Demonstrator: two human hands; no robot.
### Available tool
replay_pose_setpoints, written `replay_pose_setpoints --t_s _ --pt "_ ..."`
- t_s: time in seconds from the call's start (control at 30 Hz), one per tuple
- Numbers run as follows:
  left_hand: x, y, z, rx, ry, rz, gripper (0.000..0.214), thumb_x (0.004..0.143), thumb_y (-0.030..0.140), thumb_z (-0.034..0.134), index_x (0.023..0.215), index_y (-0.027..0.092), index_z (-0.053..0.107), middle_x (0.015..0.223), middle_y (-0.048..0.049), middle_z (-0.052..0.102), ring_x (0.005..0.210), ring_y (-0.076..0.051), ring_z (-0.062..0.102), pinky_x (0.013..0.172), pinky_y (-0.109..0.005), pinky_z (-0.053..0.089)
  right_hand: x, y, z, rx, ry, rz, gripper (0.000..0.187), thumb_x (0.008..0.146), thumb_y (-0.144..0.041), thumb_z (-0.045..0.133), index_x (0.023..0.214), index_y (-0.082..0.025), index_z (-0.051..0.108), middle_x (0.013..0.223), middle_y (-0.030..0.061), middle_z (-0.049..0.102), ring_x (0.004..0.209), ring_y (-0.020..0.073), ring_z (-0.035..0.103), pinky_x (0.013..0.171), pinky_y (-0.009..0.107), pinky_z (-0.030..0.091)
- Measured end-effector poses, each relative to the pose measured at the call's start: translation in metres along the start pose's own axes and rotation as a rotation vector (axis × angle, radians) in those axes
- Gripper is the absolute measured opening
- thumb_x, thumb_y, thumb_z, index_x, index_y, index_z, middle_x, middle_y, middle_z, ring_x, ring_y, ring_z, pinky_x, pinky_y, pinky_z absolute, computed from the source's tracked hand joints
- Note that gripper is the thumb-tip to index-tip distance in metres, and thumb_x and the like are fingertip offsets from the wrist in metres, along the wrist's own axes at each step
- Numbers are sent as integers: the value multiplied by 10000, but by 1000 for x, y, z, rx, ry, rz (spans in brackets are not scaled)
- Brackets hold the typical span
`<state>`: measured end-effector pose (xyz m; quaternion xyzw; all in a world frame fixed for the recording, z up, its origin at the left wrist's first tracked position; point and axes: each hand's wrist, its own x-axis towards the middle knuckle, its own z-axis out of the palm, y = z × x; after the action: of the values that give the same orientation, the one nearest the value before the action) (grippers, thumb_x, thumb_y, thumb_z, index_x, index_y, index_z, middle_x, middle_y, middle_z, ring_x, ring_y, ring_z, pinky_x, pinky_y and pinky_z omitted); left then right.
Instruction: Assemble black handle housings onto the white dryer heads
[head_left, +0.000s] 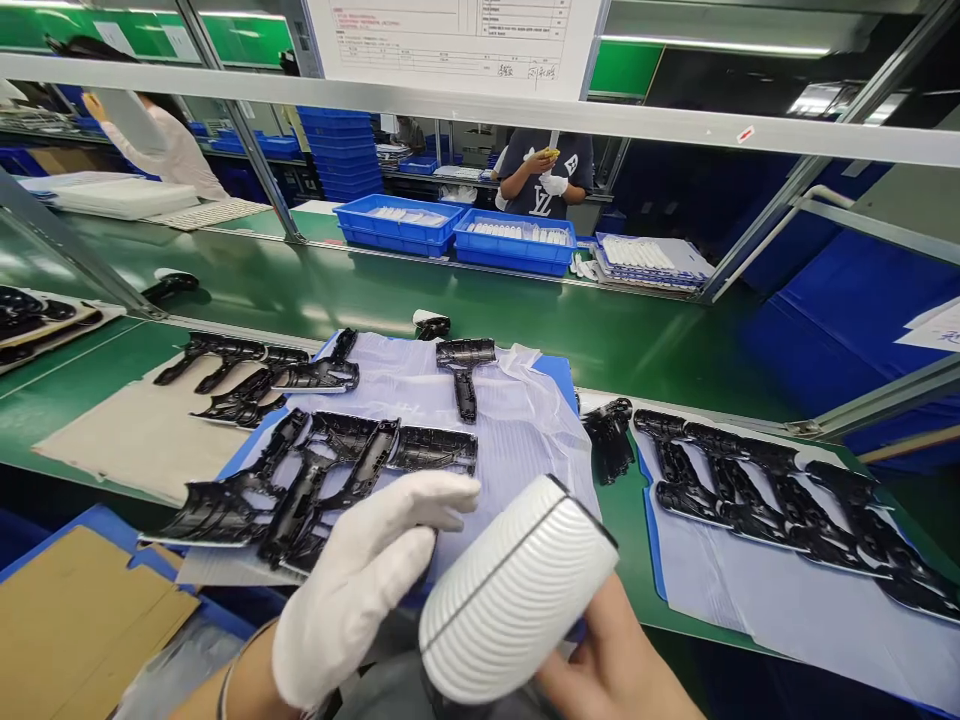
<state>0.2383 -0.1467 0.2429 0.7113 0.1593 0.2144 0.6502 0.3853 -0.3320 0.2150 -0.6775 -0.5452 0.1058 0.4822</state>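
Close in front of me is a white, ribbed hair dryer housing [517, 590], tilted, with a dark seam along its barrel and a dark rim at its upper end. My bare right hand [607, 650] grips it from the right and below; some fingers are hidden behind the barrel. To its left is my left hand [367, 580] in a white glove, fingers stretched out and thumb apart, holding nothing. Beyond that glove, black hair dryer shell halves [330, 470] lie insides up on a white sheet [517, 420]. A single shell half [465, 375] rests farther back on it.
More shell halves lie on a right-hand sheet [720, 570] and a left-hand cardboard sheet [112, 430]. A metal crossbar [465, 105] spans the green bench [315, 290]. Blue bins [514, 245] line its far side, where a co-worker [544, 170] stands. A cardboard box [82, 620] sits lower left.
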Motion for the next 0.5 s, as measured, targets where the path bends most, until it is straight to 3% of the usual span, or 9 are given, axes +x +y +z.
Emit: replay_pose_setpoints --t_s 0.07,0.1,0.17,0.23,0.3,0.4,0.5 --pt "0 8 1 152 -106 15 821 726 537 762 1440 234 496 1413 -149 591 1213 -387 607 1046 -492 488 3 -2 6 -71 -63 -1 317 729 -111 595 1026 -221 588 943 70 639 825 254 607 700 352 542" --pt "1 13 4 250 -137 45 973 615 504 845 1466 235 458 1446 -149 560 1250 -415 575 1065 -502 473 6 -3 9 -109 -95 -3 279 721 -111 589 981 -212 586 914 71 627 802 255 593 664 354 531" --pt "6 22 13 409 -131 64 934 540 329 891 1396 242 529 1404 -123 592 1248 -413 570 1052 -473 485 9 -5 10 -167 -132 12 238 741 -139 612 971 -199 600 897 79 620 778 261 582 622 362 518" --pt "13 27 19 416 -78 4 699 607 197 819 1272 248 606 1257 -74 673 1140 -337 636 974 -405 528 9 -6 1 -141 -165 73 261 804 -221 681 1061 -208 632 951 86 650 824 276 613 660 378 538" --pt "20 27 18 272 -51 -93 574 652 182 777 1202 231 620 1082 -37 711 953 -254 680 836 -341 558 2 -4 -14 11 -193 185 363 856 -407 725 1172 -247 645 1081 98 682 963 304 651 790 409 562" --pt "27 15 10 -96 -34 -226 455 680 332 793 1072 159 637 827 -27 692 688 -183 636 603 -278 512 -14 3 -31 424 -166 370 652 850 -742 564 1298 -271 611 1297 129 650 1209 368 600 985 489 510" --pt "29 -6 7 -549 -77 -313 417 686 400 797 949 111 654 771 -68 697 659 -176 636 600 -269 499 -21 7 -21 783 -157 417 886 703 -879 563 1349 -273 567 1376 154 616 1218 422 597 976 577 498"
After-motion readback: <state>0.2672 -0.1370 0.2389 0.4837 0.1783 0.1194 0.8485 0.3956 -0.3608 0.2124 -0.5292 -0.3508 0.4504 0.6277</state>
